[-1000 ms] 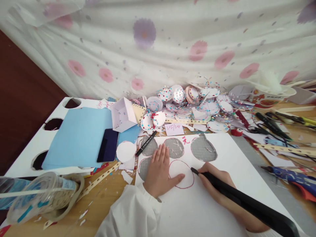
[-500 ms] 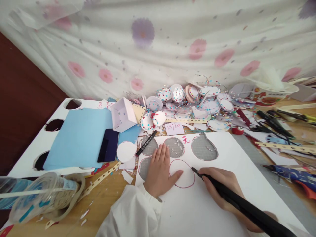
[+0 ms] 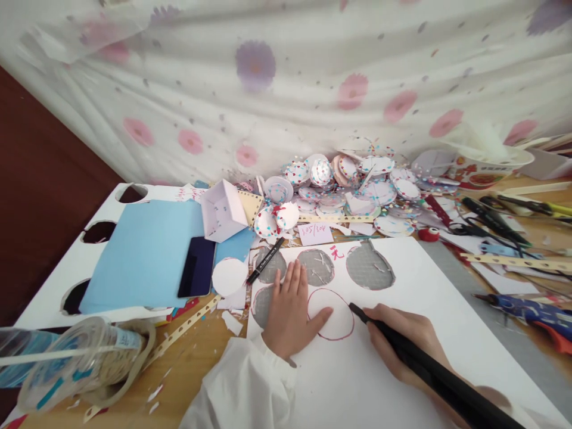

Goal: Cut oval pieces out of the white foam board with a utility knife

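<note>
So the left hand (image 3: pixel 292 310) is lying palm down on the white sheet (image 3: pixel 424 286), wide open and flat, four fingers stretched out close together and pointing away, thumb swung out to the side so its tip rests inside the red circle (image 3: pixel 336 325) drawn on the paper. The right hand (image 3: pixel 402 342) is curled shut around a long black pen (image 3: pixel 429 372), fingers wrapped near the front end, and the tip touches the sheet right at the circle's right edge. The circle sits between the two hands, near the middle of the sheet. Just past the left fingertips there are round holes cut in the sheet with grey showing through, one big one (image 3: pixel 369 266) further right and a smaller one (image 3: pixel 316 266) next to it. A black marker (image 3: pixel 267 260) lies tilted at the sheet's top left corner, with a plain white paper disc (image 3: pixel 229 276) just beside it. Left of that, a dark phone (image 3: pixel 195 274) sits on blue paper (image 3: pixel 147 250). At the back of the desk (image 3: pixel 196 351) there's a heap of dotted paper discs (image 3: pixel 348 185), and a blue glue gun (image 3: pixel 527 310) lies off to the right, well apart from the hands.
</note>
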`<move>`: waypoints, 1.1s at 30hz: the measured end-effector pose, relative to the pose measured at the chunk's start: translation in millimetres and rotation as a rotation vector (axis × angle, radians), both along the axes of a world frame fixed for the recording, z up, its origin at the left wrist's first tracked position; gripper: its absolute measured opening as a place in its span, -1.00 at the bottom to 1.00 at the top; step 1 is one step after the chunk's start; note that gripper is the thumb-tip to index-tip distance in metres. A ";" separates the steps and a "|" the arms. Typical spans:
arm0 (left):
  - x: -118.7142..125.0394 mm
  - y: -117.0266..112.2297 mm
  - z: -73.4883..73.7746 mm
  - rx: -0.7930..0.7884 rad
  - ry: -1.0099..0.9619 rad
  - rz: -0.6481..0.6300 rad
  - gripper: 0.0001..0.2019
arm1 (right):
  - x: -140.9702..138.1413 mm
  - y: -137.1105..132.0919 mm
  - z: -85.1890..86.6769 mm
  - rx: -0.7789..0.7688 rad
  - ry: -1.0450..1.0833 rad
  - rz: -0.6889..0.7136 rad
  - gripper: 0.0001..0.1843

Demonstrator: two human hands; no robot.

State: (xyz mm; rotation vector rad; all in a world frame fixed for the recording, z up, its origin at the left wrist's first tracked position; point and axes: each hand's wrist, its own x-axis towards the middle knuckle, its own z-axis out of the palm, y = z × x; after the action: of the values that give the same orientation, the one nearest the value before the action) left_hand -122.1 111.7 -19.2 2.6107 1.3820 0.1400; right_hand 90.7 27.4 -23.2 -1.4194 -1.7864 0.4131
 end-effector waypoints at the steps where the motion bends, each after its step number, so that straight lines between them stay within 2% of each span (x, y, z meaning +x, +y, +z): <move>1: -0.1 0.0 0.3 -0.001 0.002 0.002 -0.11 | -3.0 -2.9 -0.5 -0.020 0.028 -0.038 -0.92; 10: 1.7 -1.0 1.9 -0.023 0.021 0.014 -0.10 | -40.4 -28.5 5.3 -0.066 0.096 -0.384 -0.91; 16: 0.7 -1.5 0.0 0.001 0.002 0.007 -0.10 | -56.0 -35.7 8.4 -0.085 0.041 -0.462 -0.90; 20: -0.9 -1.8 -0.2 -0.009 -0.007 0.004 -0.10 | -44.6 -37.6 4.9 -0.115 0.043 -0.359 -0.89; 22: -1.1 -1.5 0.2 -0.023 -0.010 0.004 -0.10 | -29.2 -32.7 10.3 -0.162 0.062 -0.291 -0.88; 25: -0.5 -0.8 1.2 -0.039 -0.006 0.008 -0.11 | 1.0 -19.3 32.4 -0.238 0.109 -0.280 -0.81; 27: 0.0 -0.6 1.9 -0.050 -0.003 0.006 -0.11 | 21.3 -9.5 51.0 -0.296 0.169 -0.161 -0.80; 29: 0.0 -0.7 2.6 -0.063 -0.002 0.006 -0.10 | 38.5 -0.2 64.2 -0.387 0.290 -0.122 -0.82; 31: -0.7 -0.7 3.0 -0.071 -0.005 0.008 -0.10 | 50.0 8.8 66.6 -0.471 0.436 -0.116 -0.79; 33: -1.6 0.0 3.2 -0.074 -0.011 0.010 -0.09 | 53.9 18.4 58.4 -0.559 0.546 -0.061 -0.73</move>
State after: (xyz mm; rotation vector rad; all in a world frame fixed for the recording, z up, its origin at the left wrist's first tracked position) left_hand -123.8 111.7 -16.0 2.5394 1.3702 0.1018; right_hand 144.7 45.8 35.3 -1.5233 -1.2221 1.2105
